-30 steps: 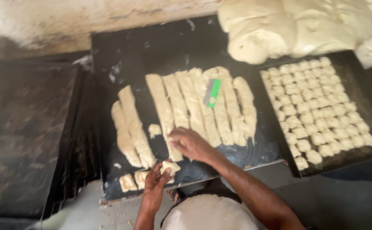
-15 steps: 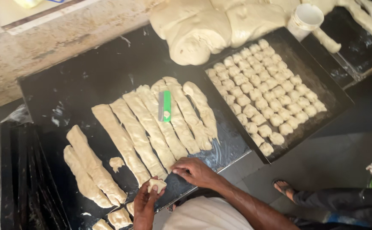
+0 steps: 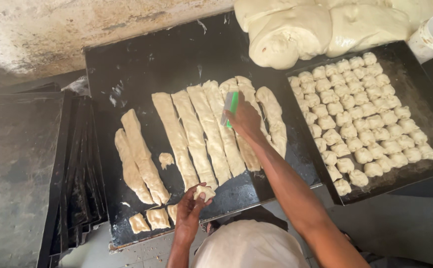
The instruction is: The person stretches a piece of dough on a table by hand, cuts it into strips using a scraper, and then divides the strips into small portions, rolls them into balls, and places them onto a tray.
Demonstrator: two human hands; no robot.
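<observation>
1. Right hand [image 3: 245, 119] reaches out over the dough strips [image 3: 211, 131] on the black surface [image 3: 152, 64]. Its grip is closed on a green scraper [image 3: 231, 106].
2. Scraper long axis runs roughly away from the person, tilted slightly right at the far end. The far end sticks out past the fingers; the near end is hidden in the hand.
3. Left hand [image 3: 191, 211] is at the near edge of the surface, fingers curled around a small dough piece [image 3: 204, 192] held at the fingertips.
4. The strips lie side by side, long axes running far to near and slanting a bit right toward the near end. Two more strips [image 3: 137, 159] lie apart on the left.
5. A small dough scrap [image 3: 166, 160] sits between the two groups.
6. Cut pieces [image 3: 149, 220] lie at the near-left edge, just beside the left hand.
7. A tray [image 3: 425, 124] on the right holds rows of shaped dough pieces [image 3: 360, 119].
8. A big dough mass [image 3: 325, 27] sits at the far side, with a white cup [image 3: 432, 37] beside it.
9. Stacked dark trays [image 3: 23, 164] on the left.
</observation>
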